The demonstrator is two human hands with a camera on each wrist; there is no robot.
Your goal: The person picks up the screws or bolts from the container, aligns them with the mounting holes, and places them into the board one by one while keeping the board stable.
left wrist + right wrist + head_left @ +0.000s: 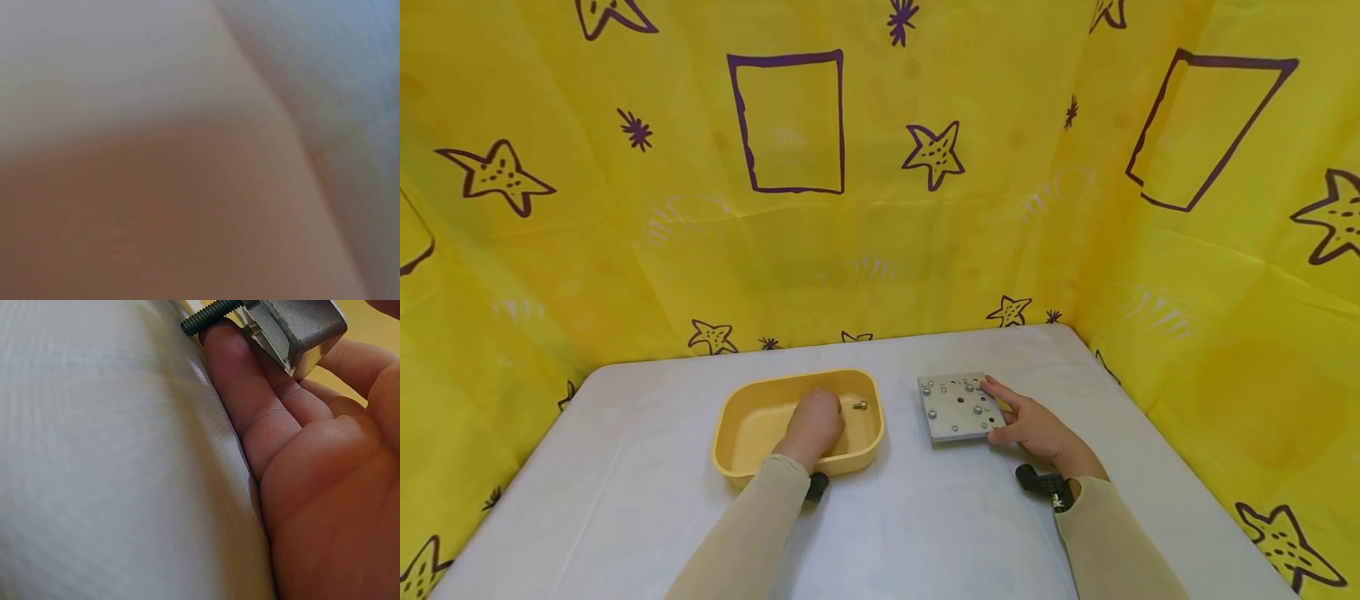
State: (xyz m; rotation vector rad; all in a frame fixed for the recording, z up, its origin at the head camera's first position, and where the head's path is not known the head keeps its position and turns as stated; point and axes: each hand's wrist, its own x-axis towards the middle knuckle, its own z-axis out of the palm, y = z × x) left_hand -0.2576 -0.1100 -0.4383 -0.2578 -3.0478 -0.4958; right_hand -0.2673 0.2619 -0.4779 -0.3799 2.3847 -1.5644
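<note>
My left hand (817, 423) reaches down into a yellow plastic tray (743, 392), its back to the head camera and its fingers hidden. A small bolt (860, 405) lies on the tray floor just right of that hand. The left wrist view is a blur of skin and cloth. With my right hand (1033, 427) I grip the right edge of a square grey metal plate (947, 417), thumb at the near corner and a finger at the far one. Several bolts and holes dot its top. In the right wrist view, a dark threaded bolt (211, 316) sticks out beside the fingertips under the plate.
A white cloth (910, 533) covers the table. Yellow curtains (880, 250) with purple drawings close in the back and both sides. Black wrist devices (1047, 487) sit at both cuffs, the left one close to the tray's near rim.
</note>
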